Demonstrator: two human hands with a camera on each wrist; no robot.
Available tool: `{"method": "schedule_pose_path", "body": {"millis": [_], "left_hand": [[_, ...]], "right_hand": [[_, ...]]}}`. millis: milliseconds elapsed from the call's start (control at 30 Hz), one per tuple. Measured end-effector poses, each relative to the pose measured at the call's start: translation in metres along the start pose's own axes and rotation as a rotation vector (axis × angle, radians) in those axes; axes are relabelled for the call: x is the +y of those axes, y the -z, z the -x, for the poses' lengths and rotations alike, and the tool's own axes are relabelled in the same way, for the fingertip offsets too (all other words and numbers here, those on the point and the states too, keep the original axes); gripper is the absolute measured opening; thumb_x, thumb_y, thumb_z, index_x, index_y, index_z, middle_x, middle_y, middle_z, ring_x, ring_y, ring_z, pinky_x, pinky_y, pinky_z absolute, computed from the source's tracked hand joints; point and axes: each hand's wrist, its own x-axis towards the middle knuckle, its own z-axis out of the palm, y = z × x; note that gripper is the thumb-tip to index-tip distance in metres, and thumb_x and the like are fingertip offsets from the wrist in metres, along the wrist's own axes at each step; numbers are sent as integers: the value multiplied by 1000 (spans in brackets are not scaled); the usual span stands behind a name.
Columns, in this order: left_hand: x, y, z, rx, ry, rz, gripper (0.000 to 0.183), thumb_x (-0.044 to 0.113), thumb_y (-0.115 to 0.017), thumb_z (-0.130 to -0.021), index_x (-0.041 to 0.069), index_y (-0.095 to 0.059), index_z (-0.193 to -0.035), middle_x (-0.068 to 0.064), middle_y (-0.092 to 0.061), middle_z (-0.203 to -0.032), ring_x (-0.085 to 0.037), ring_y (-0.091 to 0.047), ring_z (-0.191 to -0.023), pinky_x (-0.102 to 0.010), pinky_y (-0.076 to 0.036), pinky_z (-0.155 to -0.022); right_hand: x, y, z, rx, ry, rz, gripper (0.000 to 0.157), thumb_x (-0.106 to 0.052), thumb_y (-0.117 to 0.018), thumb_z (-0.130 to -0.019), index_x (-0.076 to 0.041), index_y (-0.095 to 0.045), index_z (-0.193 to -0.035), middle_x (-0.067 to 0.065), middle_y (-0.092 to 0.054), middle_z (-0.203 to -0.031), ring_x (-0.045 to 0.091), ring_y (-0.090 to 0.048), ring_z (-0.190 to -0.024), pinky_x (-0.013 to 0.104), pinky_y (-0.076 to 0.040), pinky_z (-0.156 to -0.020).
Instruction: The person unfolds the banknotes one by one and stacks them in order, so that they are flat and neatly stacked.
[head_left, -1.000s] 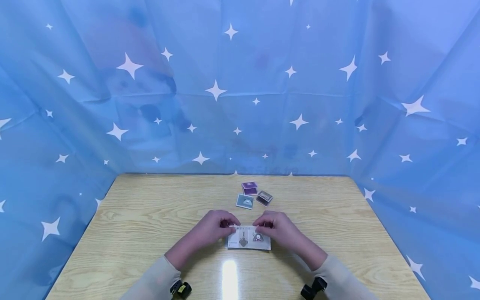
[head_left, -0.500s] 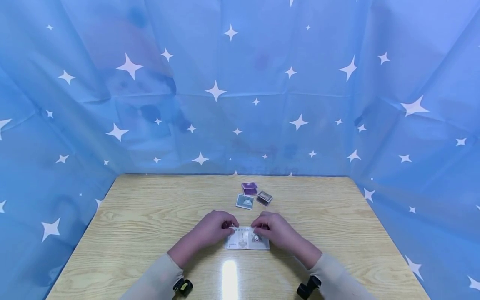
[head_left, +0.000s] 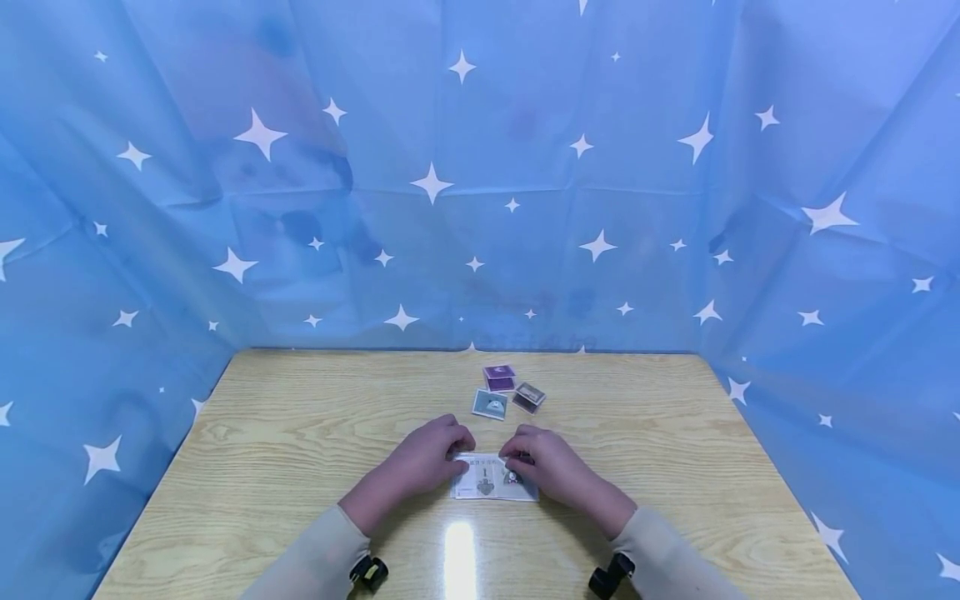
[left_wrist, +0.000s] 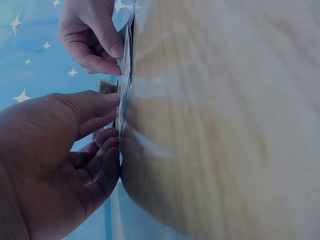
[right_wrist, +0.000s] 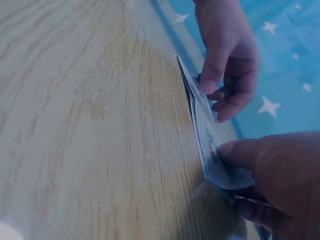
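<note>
"What have you got there?"

"One stack of papers (head_left: pixel 474 487), printed on top, between my two hands around the middle of the table (head_left: pixel 300 425). Its layers sit too close to count."

"And your hands?"

"Both nearly closed. My left hand (head_left: pixel 431 454) pinches the far left of it, thumb on the face and fingers curled behind; my right hand (head_left: pixel 551 467) does the same on the far right. I can't tell whether the stack rests fully on the wood."

"Anything else out?"

"Three cards beyond it, near one another: one purple (head_left: pixel 500 377) and farthest off, one brown (head_left: pixel 529 395) to the right, one grey-blue (head_left: pixel 489 404) and nearest me. The purple and the brown are folded. I've two black wrist devices, too, one on each arm."

"And the room?"

"Pale wood grain under me, with one bright glare (head_left: pixel 460 558) on the near side. Around the table hangs a creased blue curtain (head_left: pixel 431 275), scattered with white stars."
</note>
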Motion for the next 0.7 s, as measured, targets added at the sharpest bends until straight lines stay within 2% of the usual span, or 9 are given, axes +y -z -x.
{"method": "schedule_pose_path", "body": {"millis": [100, 267, 400, 700], "left_hand": [[0, 0, 0, -6, 4, -16, 27, 20, -88, -96, 15, -78, -120, 5, -62, -104, -10, -57, -91, -35, -55, -87], [0, 0, -2, -25, 7, -11, 19, 19, -87, -96, 16, -77, -112, 7, -61, -98, -8, -56, -89, -32, -54, -84], [1, 1, -1, -20, -6, 0, 18, 17, -88, -94, 16, -76, -107, 7, -60, -95, -8, -56, -86, -31, -54, -81], [-1, 0, 0, -34, -7, 18, 16, 17, -86, -97, 16, -76, -110, 6, -61, -97, -10, -58, -90, -31, -54, -84]], "right_hand": [[-1, 0, 0, 10, 4, 18, 13, -11, -80, -103, -17, -83, -115, -10, -66, -105, 7, -62, -95, 33, -58, -84], [-2, -1, 0, 14, 5, 36, 12, -12, -80, -103, -18, -83, -113, -10, -65, -107, 9, -61, -103, 36, -58, -90], [-3, 0, 0, 2, -7, 37, 13, -13, -80, -103, -19, -83, -114, -11, -65, -107, 8, -61, -101, 35, -58, -89], [-3, 0, 1, 2, -7, 38, 12, -14, -79, -104, -19, -83, -114, -11, -64, -106, 8, -61, -100, 34, -57, -86]]}}
